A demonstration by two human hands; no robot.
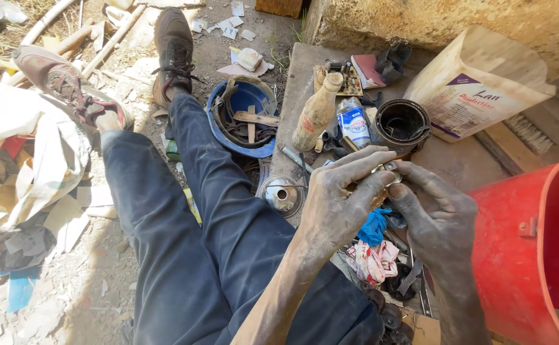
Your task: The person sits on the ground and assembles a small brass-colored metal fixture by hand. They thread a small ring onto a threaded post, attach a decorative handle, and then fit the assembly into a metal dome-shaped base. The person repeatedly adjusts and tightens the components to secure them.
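1. The fingertips (381, 167) of both hands meet on a small metal part (389, 168), pinched between them above the lap. It shows only as a pale, shiny sliver, and its shape is too hidden to tell.
2. The left hand (337, 201) curls narrow around the piece, thumb and forefinger pressed together over it, apparently to steady it. The right hand (439, 220) comes in from the other side, its fingers bent close on the same part, as if for fine work needing both grips.
3. Both hands are coated in dark, dull grime, greasy-looking, matte against the sunlit ground.
4. Just below the hands lie a bright blue rag (374, 227) and a crumpled red-and-white cloth (372, 260), soft and wrinkled, near enough for wiping.
5. Beyond the fingers, on a flat grey slab (461, 163), stand a dusty brown glass bottle (316, 114), a small blue-and-white packet (354, 122) and a round black tin (400, 124), open and dark inside, all within arm's reach.
6. A shiny metal funnel-like piece (281, 195) rests on the ground beside the person's knee.
7. A blue bowl (244, 118) with straps and wood scraps inside sits by the shin.
8. A smooth red plastic bucket (535, 249) stands at the right, and a tan plastic jerrycan (477, 80) leans on the rough wall (420, 19).
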